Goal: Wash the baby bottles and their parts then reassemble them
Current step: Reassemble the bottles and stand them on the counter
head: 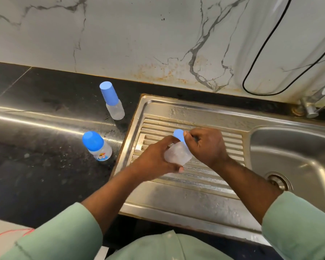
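Note:
Over the ribbed steel drainboard [195, 184] I hold a clear baby bottle [178, 153] tilted. My left hand [156, 162] grips its body from the left and below. My right hand [204, 145] curls around its blue cap [179, 133] at the upper end. Two more bottles stand upright on the black counter to the left: a slim one with a tall blue cap [112, 100] near the wall, and a short one with a blue cap and a cartoon print [98, 146] nearer to me.
The sink bowl [298, 152] with its drain [279, 181] lies at the right. A tap base [308, 107] sits at the back right, and a black cable [261, 53] hangs on the marble wall. Water drops dot the counter [36, 147] between the bottles.

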Demonstrator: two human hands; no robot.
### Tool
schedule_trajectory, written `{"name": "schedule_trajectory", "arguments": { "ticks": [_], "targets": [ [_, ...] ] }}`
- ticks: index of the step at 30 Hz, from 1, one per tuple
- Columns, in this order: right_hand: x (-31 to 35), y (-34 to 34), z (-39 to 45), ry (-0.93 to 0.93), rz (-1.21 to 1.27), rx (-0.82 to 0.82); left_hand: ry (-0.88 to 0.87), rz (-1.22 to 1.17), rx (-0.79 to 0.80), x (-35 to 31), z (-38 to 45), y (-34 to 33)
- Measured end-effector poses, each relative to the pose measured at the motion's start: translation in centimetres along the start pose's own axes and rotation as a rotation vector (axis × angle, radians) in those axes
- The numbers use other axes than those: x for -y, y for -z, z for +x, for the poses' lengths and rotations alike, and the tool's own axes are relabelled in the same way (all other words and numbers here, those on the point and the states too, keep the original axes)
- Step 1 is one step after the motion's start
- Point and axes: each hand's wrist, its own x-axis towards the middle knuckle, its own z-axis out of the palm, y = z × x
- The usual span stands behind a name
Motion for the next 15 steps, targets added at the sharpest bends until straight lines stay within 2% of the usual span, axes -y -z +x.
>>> {"name": "schedule_trajectory", "arguments": {
  "ticks": [2, 4, 5, 7, 8, 9, 10, 12, 13, 15],
  "targets": [
    [0.3, -0.8, 0.4, -0.26, -0.046, 0.091, -0.056, 0.159, -0.182, 0.8, 0.2, -1.5],
    [0.3, -1.2, 1.8, -0.424, -0.038, 0.242, -0.081, 0.237, -0.287, 1.6, 0.5, -1.9],
    [-0.1, -1.2, 2.6, -0.517, 0.083, 0.263, -0.08, 0.237, -0.333, 2.0, 0.7, -1.9],
    [-1.0, -1.0, 4.1, -0.663, 0.403, 0.162, -0.031, 0.163, -0.451, 2.8, 1.2, -0.8],
    [-1.9, -1.3, 4.5, -0.636, 0.416, 0.122, 0.006, 0.141, -0.501, 3.3, 1.5, -0.2],
    [-2.9, -1.9, 4.7, -0.53, 0.29, 0.168, 0.033, 0.132, -0.525, 3.8, 1.7, 0.2],
    [-3.6, -2.4, 4.7, -0.398, 0.163, 0.29, 0.038, 0.107, -0.52, 4.1, 1.8, 0.5],
    [-4.6, -4.1, 4.4, -0.226, 0.076, 0.525, 0.015, 0.02, -0.497, 4.4, 1.9, 0.7],
    [-4.6, -4.6, 4.2, -0.205, 0.078, 0.595, 0.005, -0.011, -0.486, 4.3, 1.8, 0.8],
    [-4.3, -5.1, 4.3, -0.131, 0.065, 0.608, -0.006, -0.058, -0.48, 4.3, 1.6, 0.7]
  ]
}}
